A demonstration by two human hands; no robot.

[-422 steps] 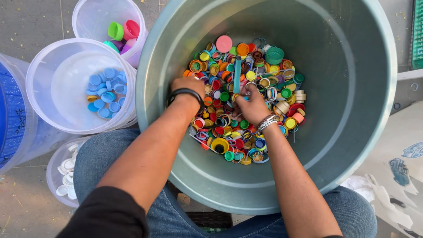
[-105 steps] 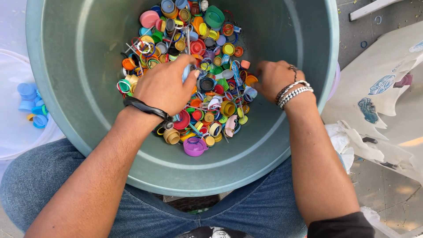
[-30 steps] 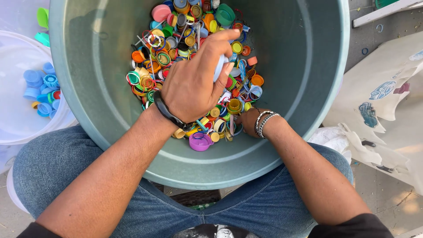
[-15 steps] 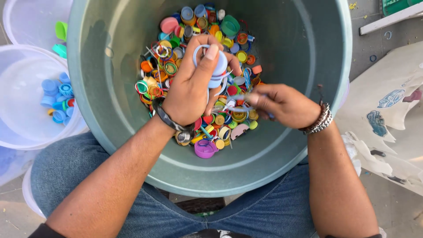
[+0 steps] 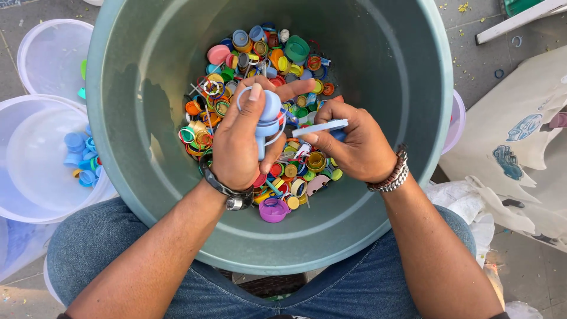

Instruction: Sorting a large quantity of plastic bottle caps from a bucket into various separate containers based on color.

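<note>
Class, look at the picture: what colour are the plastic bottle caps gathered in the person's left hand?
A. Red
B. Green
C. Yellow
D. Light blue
D: the left hand clasps a stack of light blue plastic caps above the grey plastic tub of mixed caps, while the right hand pinches a flat light blue piece.

We are seeing smooth matt plastic in the grey-green tub (image 5: 384, 77), glossy plastic caps (image 5: 260, 53) heaped inside it, translucent plastic in the side bucket (image 5: 35, 195), and a metal-beaded bracelet (image 5: 394, 174).
</note>
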